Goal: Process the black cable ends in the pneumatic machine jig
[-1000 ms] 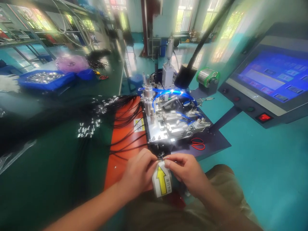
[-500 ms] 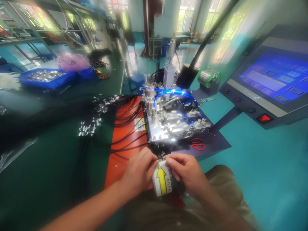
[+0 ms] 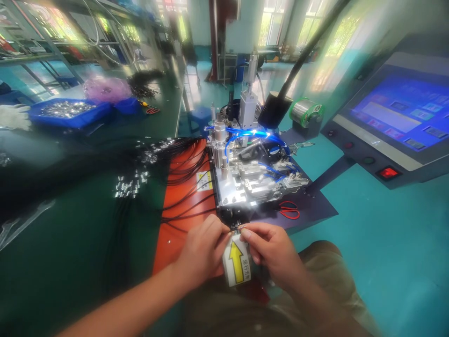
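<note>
Just above a white label with a yellow arrow (image 3: 237, 262), both hands meet at the front edge of a metal machine (image 3: 245, 182). My left hand (image 3: 208, 241) is closed in a pinch, its fingertips at the label's upper left. My right hand (image 3: 268, 241) pinches at the upper right, close beside the left fingertips. Whatever lies between the fingers is too small to make out. Black cables (image 3: 189, 208) run over the orange plate (image 3: 175, 241) to the left of the machine.
Red-handled scissors (image 3: 289, 210) lie right of the machine. A screen (image 3: 400, 114) and a solder spool (image 3: 306, 112) stand at the right. At the left are a blue tray (image 3: 70, 119) of metal parts, cable bundles with shiny ends (image 3: 131, 185) and a white glove (image 3: 14, 117).
</note>
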A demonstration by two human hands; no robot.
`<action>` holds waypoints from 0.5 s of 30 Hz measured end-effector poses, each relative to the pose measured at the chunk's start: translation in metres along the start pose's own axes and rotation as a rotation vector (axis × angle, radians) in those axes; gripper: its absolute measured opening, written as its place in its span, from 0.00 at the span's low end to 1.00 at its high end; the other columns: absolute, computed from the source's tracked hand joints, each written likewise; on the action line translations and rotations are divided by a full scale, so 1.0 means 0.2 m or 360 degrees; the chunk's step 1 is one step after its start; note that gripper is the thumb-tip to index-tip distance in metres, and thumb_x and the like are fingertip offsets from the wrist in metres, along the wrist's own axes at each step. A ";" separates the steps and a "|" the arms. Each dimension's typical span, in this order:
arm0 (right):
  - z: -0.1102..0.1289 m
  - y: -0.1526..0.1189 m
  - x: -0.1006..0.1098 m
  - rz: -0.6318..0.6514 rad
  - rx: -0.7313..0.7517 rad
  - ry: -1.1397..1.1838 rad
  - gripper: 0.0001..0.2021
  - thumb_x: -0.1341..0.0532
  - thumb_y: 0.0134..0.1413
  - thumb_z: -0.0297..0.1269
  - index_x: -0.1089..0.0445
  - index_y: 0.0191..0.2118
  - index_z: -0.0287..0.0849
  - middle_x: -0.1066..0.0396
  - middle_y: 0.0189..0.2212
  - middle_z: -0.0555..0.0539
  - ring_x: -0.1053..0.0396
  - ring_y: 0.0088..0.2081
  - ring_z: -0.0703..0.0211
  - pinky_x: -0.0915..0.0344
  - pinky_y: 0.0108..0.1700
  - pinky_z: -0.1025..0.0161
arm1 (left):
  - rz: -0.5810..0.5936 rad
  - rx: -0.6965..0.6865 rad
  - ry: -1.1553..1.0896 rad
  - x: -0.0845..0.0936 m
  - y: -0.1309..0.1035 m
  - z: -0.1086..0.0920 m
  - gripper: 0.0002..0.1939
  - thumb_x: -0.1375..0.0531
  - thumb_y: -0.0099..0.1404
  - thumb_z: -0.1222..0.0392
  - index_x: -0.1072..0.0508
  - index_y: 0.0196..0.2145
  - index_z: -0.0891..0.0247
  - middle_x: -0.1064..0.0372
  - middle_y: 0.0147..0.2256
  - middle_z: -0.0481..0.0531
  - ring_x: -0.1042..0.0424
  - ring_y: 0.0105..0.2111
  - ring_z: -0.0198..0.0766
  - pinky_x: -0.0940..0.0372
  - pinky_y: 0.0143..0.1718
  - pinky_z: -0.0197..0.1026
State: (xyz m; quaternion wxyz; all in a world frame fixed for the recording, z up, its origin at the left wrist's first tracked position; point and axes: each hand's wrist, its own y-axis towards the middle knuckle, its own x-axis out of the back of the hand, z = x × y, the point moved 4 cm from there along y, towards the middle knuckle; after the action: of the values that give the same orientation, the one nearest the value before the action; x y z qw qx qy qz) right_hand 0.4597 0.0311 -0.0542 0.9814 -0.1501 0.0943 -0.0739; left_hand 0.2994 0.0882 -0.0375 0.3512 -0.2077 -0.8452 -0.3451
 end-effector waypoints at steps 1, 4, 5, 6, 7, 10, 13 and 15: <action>0.00 0.00 0.00 0.0003 -0.0008 -0.0009 0.16 0.33 0.55 0.47 0.23 0.36 0.36 0.41 0.13 0.55 0.47 0.17 0.69 0.53 0.20 0.69 | -0.0002 -0.0004 0.0000 0.00 0.00 0.00 0.04 0.43 0.69 0.61 0.31 0.35 0.62 0.36 0.30 0.49 0.35 0.30 0.35 0.40 0.29 0.37; 0.00 -0.01 0.00 0.0007 -0.0039 -0.0023 0.17 0.34 0.54 0.48 0.24 0.35 0.36 0.40 0.13 0.55 0.47 0.17 0.69 0.54 0.19 0.69 | -0.0001 -0.0020 0.0009 0.00 0.00 0.00 0.04 0.43 0.69 0.61 0.31 0.35 0.62 0.36 0.30 0.49 0.35 0.29 0.35 0.40 0.29 0.37; 0.00 -0.01 0.00 0.0004 -0.0051 -0.0025 0.17 0.34 0.54 0.49 0.24 0.34 0.36 0.41 0.13 0.55 0.47 0.17 0.69 0.54 0.19 0.69 | 0.0002 -0.0023 0.0014 -0.01 0.00 0.01 0.04 0.44 0.69 0.61 0.31 0.35 0.62 0.36 0.30 0.49 0.35 0.29 0.35 0.40 0.29 0.37; 0.00 -0.01 0.00 0.0003 -0.0060 -0.0027 0.18 0.34 0.54 0.49 0.25 0.33 0.36 0.41 0.13 0.55 0.47 0.16 0.69 0.54 0.19 0.70 | 0.0001 -0.0026 0.0020 -0.01 0.00 0.01 0.04 0.44 0.69 0.61 0.31 0.35 0.62 0.36 0.30 0.49 0.35 0.29 0.34 0.40 0.29 0.37; 0.00 -0.01 0.00 0.0001 -0.0065 -0.0028 0.18 0.34 0.54 0.50 0.25 0.33 0.36 0.41 0.13 0.55 0.47 0.16 0.69 0.54 0.19 0.70 | -0.0002 -0.0030 0.0023 -0.01 0.00 0.01 0.04 0.43 0.69 0.61 0.31 0.35 0.62 0.36 0.30 0.49 0.35 0.29 0.34 0.40 0.29 0.37; 0.00 0.00 0.00 -0.0008 -0.0073 -0.0006 0.18 0.33 0.53 0.50 0.25 0.33 0.36 0.41 0.13 0.55 0.47 0.16 0.69 0.54 0.19 0.70 | -0.0013 -0.0048 0.0032 0.00 0.00 0.00 0.04 0.43 0.69 0.62 0.32 0.35 0.62 0.37 0.30 0.48 0.36 0.29 0.34 0.40 0.29 0.37; -0.01 0.00 -0.01 -0.0011 -0.0071 0.0032 0.18 0.33 0.53 0.50 0.26 0.32 0.36 0.41 0.12 0.55 0.48 0.16 0.69 0.55 0.18 0.70 | -0.0018 -0.0065 0.0027 0.00 0.00 0.00 0.04 0.43 0.69 0.62 0.32 0.35 0.62 0.37 0.29 0.48 0.36 0.29 0.34 0.40 0.29 0.37; 0.00 0.00 -0.01 -0.0008 -0.0067 0.0047 0.18 0.33 0.53 0.50 0.26 0.31 0.36 0.41 0.12 0.55 0.48 0.16 0.69 0.55 0.18 0.70 | -0.0022 -0.0068 0.0018 0.00 0.00 0.00 0.04 0.43 0.69 0.63 0.32 0.35 0.62 0.38 0.29 0.48 0.36 0.29 0.34 0.41 0.29 0.36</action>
State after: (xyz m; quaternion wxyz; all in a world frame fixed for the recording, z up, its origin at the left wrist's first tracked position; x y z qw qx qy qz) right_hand 0.4568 0.0310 -0.0544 0.9763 -0.1699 0.1097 -0.0766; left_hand 0.3000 0.0878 -0.0373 0.3489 -0.2074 -0.8371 -0.3668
